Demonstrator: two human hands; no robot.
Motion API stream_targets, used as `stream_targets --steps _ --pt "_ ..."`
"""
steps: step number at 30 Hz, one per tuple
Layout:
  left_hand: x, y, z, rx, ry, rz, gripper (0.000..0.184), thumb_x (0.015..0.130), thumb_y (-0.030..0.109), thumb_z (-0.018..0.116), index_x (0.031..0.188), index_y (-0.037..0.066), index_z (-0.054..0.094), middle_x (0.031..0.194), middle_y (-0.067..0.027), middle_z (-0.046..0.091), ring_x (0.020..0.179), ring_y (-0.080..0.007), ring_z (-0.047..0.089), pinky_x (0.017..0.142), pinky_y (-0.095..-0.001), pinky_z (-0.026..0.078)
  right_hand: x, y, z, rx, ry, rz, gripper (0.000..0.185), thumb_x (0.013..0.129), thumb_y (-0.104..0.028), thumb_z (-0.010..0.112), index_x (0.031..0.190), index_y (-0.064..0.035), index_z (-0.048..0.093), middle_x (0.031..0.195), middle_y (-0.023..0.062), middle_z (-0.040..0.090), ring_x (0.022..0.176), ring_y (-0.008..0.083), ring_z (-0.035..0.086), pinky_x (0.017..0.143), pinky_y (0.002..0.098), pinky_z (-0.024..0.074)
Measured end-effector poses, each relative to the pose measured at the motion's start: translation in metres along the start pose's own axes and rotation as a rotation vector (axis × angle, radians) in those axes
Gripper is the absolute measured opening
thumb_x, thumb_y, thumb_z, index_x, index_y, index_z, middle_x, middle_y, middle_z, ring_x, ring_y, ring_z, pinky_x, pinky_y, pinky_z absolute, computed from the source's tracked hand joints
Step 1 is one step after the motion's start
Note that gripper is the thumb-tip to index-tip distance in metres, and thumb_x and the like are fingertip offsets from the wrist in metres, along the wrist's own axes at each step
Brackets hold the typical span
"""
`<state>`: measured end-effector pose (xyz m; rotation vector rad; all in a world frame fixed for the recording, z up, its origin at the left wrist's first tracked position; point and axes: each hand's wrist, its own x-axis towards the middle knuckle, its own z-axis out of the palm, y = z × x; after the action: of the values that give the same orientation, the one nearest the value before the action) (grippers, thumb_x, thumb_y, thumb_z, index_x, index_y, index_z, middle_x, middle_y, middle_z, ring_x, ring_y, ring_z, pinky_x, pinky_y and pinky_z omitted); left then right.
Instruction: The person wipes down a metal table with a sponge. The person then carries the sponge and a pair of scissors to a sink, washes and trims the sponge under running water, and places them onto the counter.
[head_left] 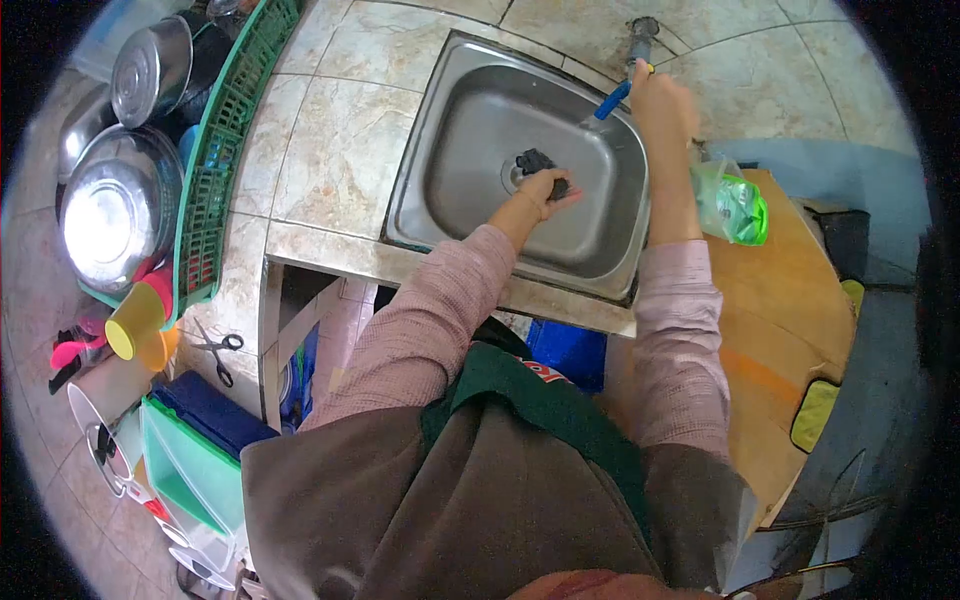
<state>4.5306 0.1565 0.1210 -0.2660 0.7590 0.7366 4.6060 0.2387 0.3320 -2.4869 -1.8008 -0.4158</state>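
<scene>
My left hand (546, 190) reaches into the steel sink (470, 130), fingers curled around a dark grey, crumpled lump (535, 160) that looks like a scouring pad or a bunched cloth. Part of the lump shows beyond the hand and part at the palm, above the drain. My right hand (662, 102) is closed at the tap (643, 40) on the far right rim, a little blurred. From the tap a blue spout (612, 100) points into the sink, where a thin stream seems to fall. The fingers hide most of the tap handle.
Left of the sink, a green basket (208, 170) holds metal pots and lids. Scissors (220, 352) lie on the tiles near plastic cups (138, 318) and containers (185, 465). To the right, a green soap pouch (742, 210) stands beside a brown board (775, 330).
</scene>
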Motion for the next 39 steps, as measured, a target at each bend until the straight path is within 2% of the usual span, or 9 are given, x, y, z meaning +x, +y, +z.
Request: stream_targets --steps 7,9,11,14,16,21,26,34,39 --pt "-0.009 -0.004 -0.006 0.053 -0.094 -0.071 0.007 0.079 0.006 0.054 0.082 0.002 0.049 0.069 -0.0079 0.049 0.057 -0.0171 0.050 0.053 -0.0288 0.051 0.002 0.027 0.039 0.167 -0.013 -0.040 0.046 0.085 -0.044 0.042 0.079 -0.0061 0.066 0.071 0.0157 0.063 0.071 0.0279 0.063 0.063 0.0408 0.0472" --pt "-0.022 -0.002 -0.006 0.028 -0.148 -0.121 0.007 0.080 0.006 0.053 0.084 0.002 0.049 0.069 -0.0065 0.048 0.053 -0.0139 0.048 0.044 -0.0227 0.046 -0.020 0.050 0.073 1.279 -0.559 0.114 0.038 0.084 -0.042 0.049 0.083 -0.0079 0.064 0.074 0.0090 0.062 0.072 0.0191 0.060 0.064 0.0382 0.0470" --pt "-0.056 -0.003 0.005 0.083 -0.266 -0.172 0.010 0.080 0.013 0.054 0.080 0.005 0.048 0.064 -0.0025 0.045 0.043 -0.0064 0.035 0.034 -0.0176 0.028 -0.064 0.054 0.114 1.493 -0.679 0.101 0.038 0.081 -0.044 0.055 0.091 -0.0080 0.061 0.084 0.0073 0.059 0.075 0.0144 0.057 0.064 0.0317 0.0469" --pt "-0.071 -0.007 0.009 0.135 -0.355 -0.309 0.016 0.080 0.021 0.054 0.079 0.005 0.048 0.061 -0.0017 0.044 0.040 -0.0049 0.031 0.031 -0.0167 0.022 -0.125 0.048 0.103 1.504 -0.997 0.164 0.041 0.084 -0.039 0.052 0.104 -0.0042 0.053 0.097 0.0117 0.057 0.080 0.0175 0.057 0.066 0.0268 0.0475" --pt "-0.073 -0.017 0.007 0.135 -0.328 -0.320 0.020 0.080 0.024 0.054 0.079 0.005 0.049 0.061 -0.0012 0.043 0.037 -0.0045 0.029 0.029 -0.0169 0.020 -0.141 0.041 0.092 1.964 -1.208 0.289 0.035 0.087 -0.030 0.049 0.111 -0.0048 0.047 0.100 0.0111 0.055 0.082 0.0195 0.056 0.070 0.0263 0.0475" --pt "-0.072 -0.020 0.005 0.233 -0.435 -0.528 0.022 0.080 0.025 0.053 0.079 0.004 0.049 0.058 0.0007 0.041 0.033 -0.0030 0.025 0.028 -0.0167 0.018 -0.137 0.051 0.112 1.945 -0.952 0.293 0.025 0.087 -0.017 0.051 0.106 -0.0013 0.046 0.086 0.0071 0.050 0.074 0.0152 0.053 0.063 0.0253 0.0457" --pt "-0.072 -0.021 0.010 0.457 -0.474 -0.469 0.018 0.079 0.023 0.053 0.079 0.005 0.049 0.053 0.0029 0.037 0.032 -0.0027 0.022 0.028 -0.0170 0.017 -0.122 0.057 0.122 1.927 -1.075 0.377 0.021 0.088 -0.021 0.051 0.096 -0.0009 0.050 0.076 0.0036 0.046 0.061 0.0107 0.044 0.053 0.0238 0.0390" --pt "-0.091 -0.020 0.008 0.851 -0.391 0.144 0.009 0.073 0.018 0.053 0.068 0.014 0.046 0.047 0.0029 0.033 0.035 -0.0096 0.028 0.033 -0.0275 0.020 -0.118 0.031 0.120 1.571 -0.829 0.360 0.016 0.089 -0.020 0.048 0.078 -0.0086 0.048 0.060 -0.0039 0.037 0.050 0.0082 0.035 0.043 0.0220 0.0283" --pt "-0.067 -0.023 -0.002 0.990 -0.313 0.219 0.003 0.072 0.015 0.048 0.072 0.013 0.047 0.051 -0.0010 0.039 0.044 -0.0134 0.041 0.040 -0.0329 0.030 -0.113 0.026 0.124 1.575 -0.928 0.237 0.026 0.092 -0.027 0.041 0.072 -0.0103 0.043 0.055 -0.0044 0.032 0.046 0.0080 0.030 0.043 0.0240 0.0275"
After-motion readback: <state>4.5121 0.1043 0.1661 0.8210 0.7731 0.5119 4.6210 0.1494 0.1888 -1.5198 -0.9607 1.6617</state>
